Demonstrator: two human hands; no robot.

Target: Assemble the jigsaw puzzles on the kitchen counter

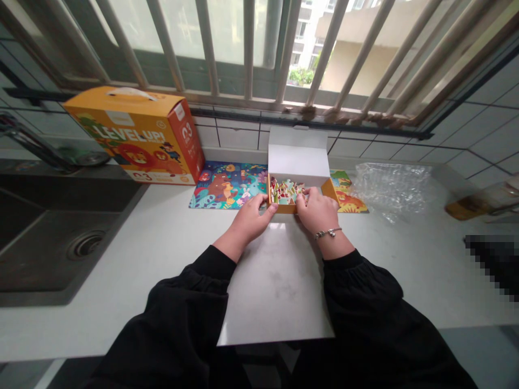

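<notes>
An open cardboard box [299, 153] with its white lid flap raised stands near the wall. Inside it, jigsaw puzzle pieces [286, 190] lie in a jumbled heap. My left hand [254, 216] grips the box's front left corner, thumb along the front edge and fingers at the side. Over the right part of the box, my right hand [319, 209] is curled, its fingertips down among the pieces; which pieces it touches is partly hidden. Beneath the box a colourful picture sheet [227, 186] with cartoon animals sticks out on the left, and a yellow lion picture [351, 194] on the right.
An orange carton [138, 140] with a handle stands at the back left, beside a dark sink [48, 232] and its faucet [36, 140]. Crumpled clear plastic [391, 186] lies on the pale counter [279, 286] to the right, near a container of amber liquid [474, 202]. Window bars [249, 48] rise behind.
</notes>
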